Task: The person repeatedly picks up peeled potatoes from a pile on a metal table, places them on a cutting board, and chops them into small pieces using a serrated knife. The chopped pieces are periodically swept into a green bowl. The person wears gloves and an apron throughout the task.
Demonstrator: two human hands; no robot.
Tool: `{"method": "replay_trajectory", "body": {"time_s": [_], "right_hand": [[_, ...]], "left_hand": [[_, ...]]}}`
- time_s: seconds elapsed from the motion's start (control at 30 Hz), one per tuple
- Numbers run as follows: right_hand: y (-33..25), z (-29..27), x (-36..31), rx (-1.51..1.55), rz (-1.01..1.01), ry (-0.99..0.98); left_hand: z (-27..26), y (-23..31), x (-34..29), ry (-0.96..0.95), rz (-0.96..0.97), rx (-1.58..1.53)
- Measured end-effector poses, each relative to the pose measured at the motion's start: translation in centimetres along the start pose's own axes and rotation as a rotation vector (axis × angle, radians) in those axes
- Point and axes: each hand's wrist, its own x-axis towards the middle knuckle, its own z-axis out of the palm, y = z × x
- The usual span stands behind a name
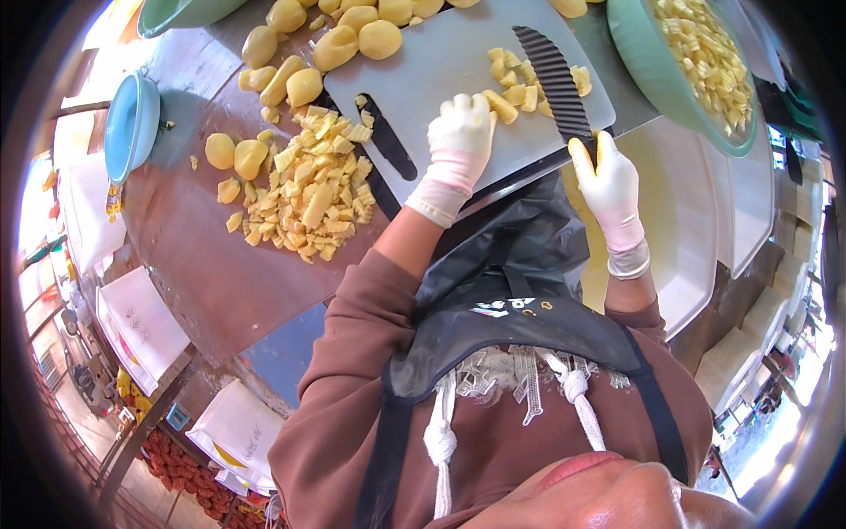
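Both my hands wear white gloves. My right hand (pixel 610 181) is closed round the handle of a crinkle-cut knife (pixel 557 84). Its dark, wavy blade points away from me over the right part of a white cutting board (pixel 441 62). On that board my left hand (pixel 461 141) is curled, its fingers pressed on a peeled potato piece (pixel 500 107) that shows at their right side. Cut potato chunks (pixel 515 78) lie between that hand and the blade, and a few sit beyond the blade. The board's black handle slot (pixel 385 139) is left of my left hand.
Left of the board is a heap of cut potato (pixel 313 189), with whole peeled potatoes (pixel 335 46) behind it. A green basin (pixel 643 66) of cut pieces stands far right. A light blue basin (pixel 132 123) sits far left. A white tub (pixel 679 212) is below my right hand.
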Motion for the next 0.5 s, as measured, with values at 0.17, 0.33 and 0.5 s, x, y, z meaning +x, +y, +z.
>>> {"method": "replay_trajectory", "body": {"time_s": [0.17,0.33,0.5], "right_hand": [[2.4,-0.9,-0.7,0.024,0.126,0.003],[3.5,-2.9,-1.0,0.223,0.274,0.015],[3.1,-4.4,-0.9,0.272,0.279,0.105]], "left_hand": [[-1.5,0.9,-2.6,-0.093,-0.141,0.003],[-5.6,9.3,-4.7,-0.390,-0.012,-0.807],[-4.1,2.9,1.1,-0.049,0.195,-0.225]]}}
